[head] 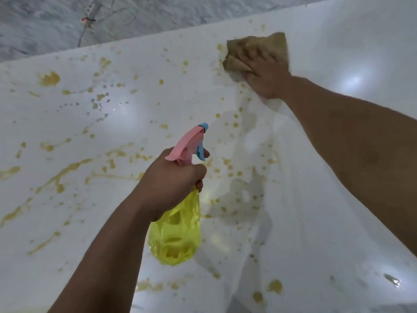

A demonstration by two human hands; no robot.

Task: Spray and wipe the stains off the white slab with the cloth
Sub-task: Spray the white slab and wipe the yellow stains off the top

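Observation:
A glossy white slab (338, 199) fills the view, spattered with yellow-brown stains (48, 79) over its left and middle parts. My right hand (265, 73) presses flat on a tan cloth (255, 45) near the slab's far edge, fingers spread over it. My left hand (171, 184) grips the neck of a yellow spray bottle (178, 233) with a pink head and blue trigger, held above the slab's middle, nozzle pointing away from me. A wet smeared streak runs from the cloth down toward the near edge.
Beyond the slab's far edge lies a grey marbled floor (158, 16) with a white power strip and cables (90, 12). The slab's right part looks wiped and shiny, with light glare spots. A small puddle (392, 280) sits at the near right.

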